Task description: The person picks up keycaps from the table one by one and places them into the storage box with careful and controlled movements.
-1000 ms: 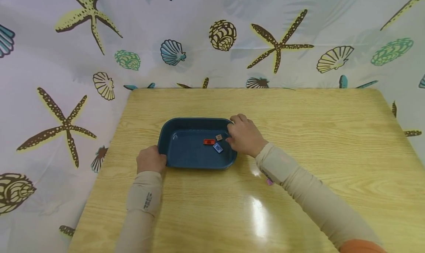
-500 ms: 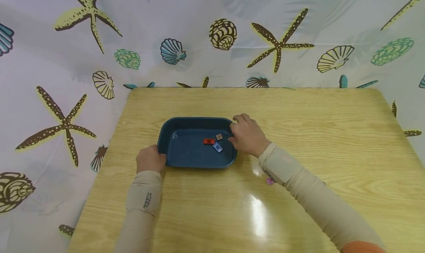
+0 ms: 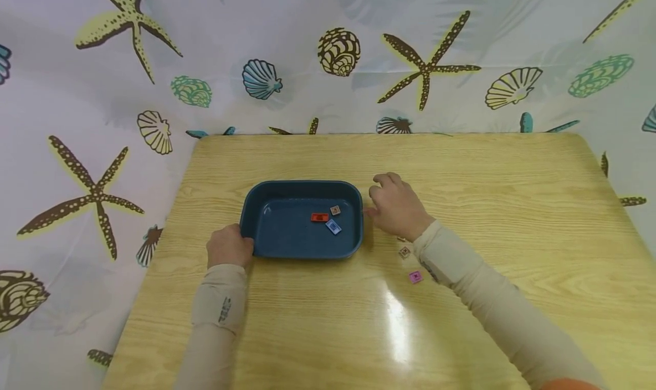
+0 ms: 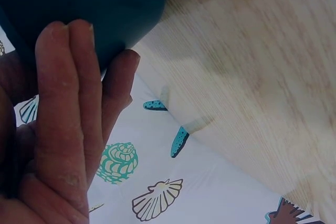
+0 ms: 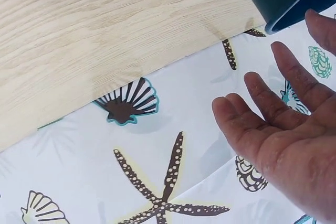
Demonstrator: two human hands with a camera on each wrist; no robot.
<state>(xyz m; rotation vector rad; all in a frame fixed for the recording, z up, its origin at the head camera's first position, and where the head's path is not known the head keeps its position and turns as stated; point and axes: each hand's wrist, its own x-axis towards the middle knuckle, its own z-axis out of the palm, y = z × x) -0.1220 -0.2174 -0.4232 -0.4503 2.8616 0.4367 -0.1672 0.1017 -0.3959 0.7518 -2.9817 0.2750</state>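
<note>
A dark blue rectangular tub [image 3: 284,233] sits on the wooden table. My left hand [image 3: 229,246] grips its left end; in the left wrist view that hand's fingers [image 4: 59,82] lie along the outer wall. Just off the tub's right end is my right hand [image 3: 398,209], fingers loosely spread and holding nothing, as the right wrist view also shows. Inside the tub, toward the right, lie a red rectangular tile [image 3: 320,217], a blue tile [image 3: 333,226] and a small tan square tile [image 3: 335,210].
On the table near my right wrist lie a pink tile [image 3: 415,276] and a tan tile [image 3: 404,252]. Another small piece peeks out from beneath the right hand. A white curtain [image 3: 307,14] printed with starfish and shells hangs behind the table [image 3: 512,168] and down its left side.
My right hand has let go of the tub's right rim and moved a little to the right, uncovering a tan tile and more of the pink one. The left hand keeps its grip.
</note>
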